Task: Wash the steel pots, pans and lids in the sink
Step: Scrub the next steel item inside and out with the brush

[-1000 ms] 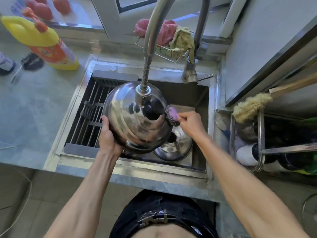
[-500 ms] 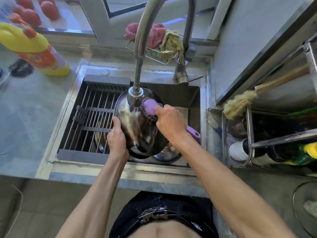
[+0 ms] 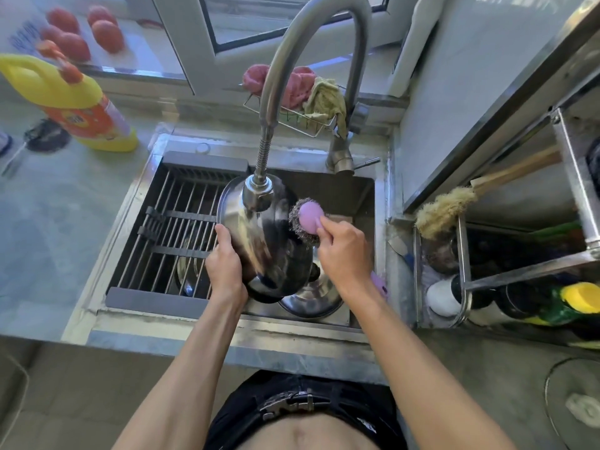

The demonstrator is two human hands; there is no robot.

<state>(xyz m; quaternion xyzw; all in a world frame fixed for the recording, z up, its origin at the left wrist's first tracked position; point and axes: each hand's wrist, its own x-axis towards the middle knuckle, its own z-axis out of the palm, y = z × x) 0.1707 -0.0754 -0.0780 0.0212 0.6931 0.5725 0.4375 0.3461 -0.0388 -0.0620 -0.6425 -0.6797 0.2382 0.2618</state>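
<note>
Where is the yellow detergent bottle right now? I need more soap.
In the head view the yellow detergent bottle lies far left on the countertop, behind and left of the sink, below the windowsill with the tomatoes.

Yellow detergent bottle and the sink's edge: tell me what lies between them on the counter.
In the head view, only bare grey counter shows between the yellow detergent bottle and the sink rim; the dark strainer-like item lies on the bottle's other side.
</note>
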